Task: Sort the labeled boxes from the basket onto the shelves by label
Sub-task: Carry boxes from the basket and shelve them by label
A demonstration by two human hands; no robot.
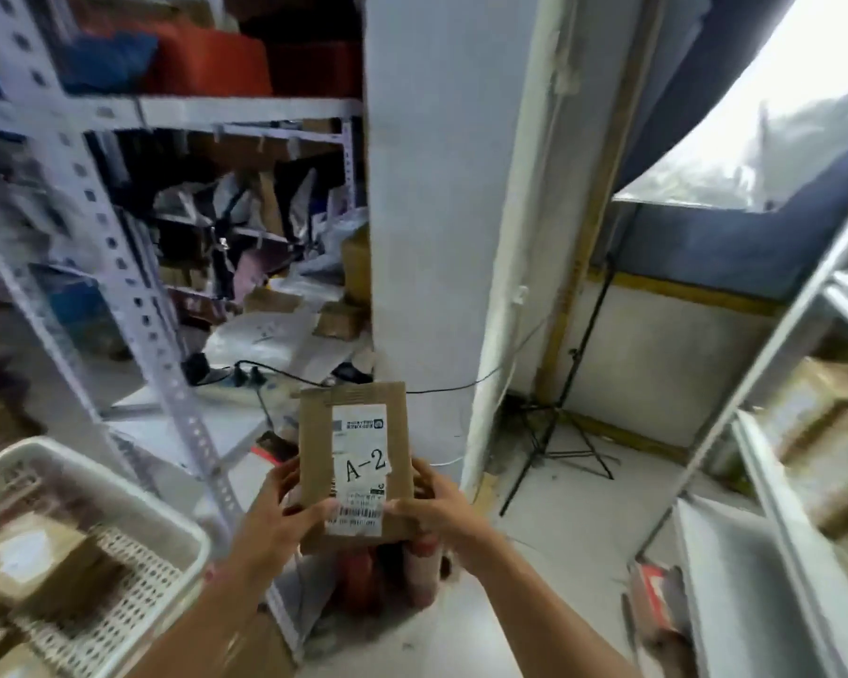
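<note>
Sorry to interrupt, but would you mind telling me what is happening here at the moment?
A person is holding a flat cardboard box up in both hands, the left hand and right hand gripping its lower sides. Its white sticker reads A-2. The white basket at lower left has more boxes inside. Metal shelves stand to the left and right.

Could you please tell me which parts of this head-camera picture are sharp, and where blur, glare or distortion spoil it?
Head view: the box held by the left hand and right hand is sharp, its A-2 label legible; the basket and shelves are blurred; the window is blown out; wide-angle distortion bends uprights.
</note>
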